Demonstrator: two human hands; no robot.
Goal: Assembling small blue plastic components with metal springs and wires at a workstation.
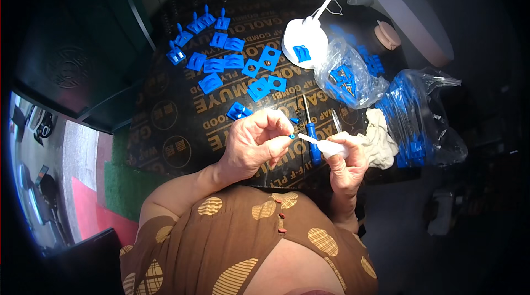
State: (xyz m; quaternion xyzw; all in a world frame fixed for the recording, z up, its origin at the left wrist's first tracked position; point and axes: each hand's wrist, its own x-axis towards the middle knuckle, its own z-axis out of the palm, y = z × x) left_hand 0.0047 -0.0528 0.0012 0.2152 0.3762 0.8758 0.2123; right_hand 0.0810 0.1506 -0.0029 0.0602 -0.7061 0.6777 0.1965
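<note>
My left hand [255, 140] pinches a small blue piece [292, 136] between thumb and forefinger. My right hand [349, 165] is closed round a small white squeeze bottle [333, 149], whose narrow nozzle points left and comes close to the blue piece. Whether the tip touches it, I cannot tell. Just beyond my left hand lies a blue plastic part [238, 111]. Behind the nozzle a blue-handled screwdriver [311, 130] lies on the dark printed tabletop [182, 112].
Several blue plates [223, 62] are spread farther back, some with round holes. A white lamp base [298, 32] carries one blue plate. To the right are clear bags [425, 112] of blue parts, a crumpled cloth [380, 140] and a beige round object [387, 35].
</note>
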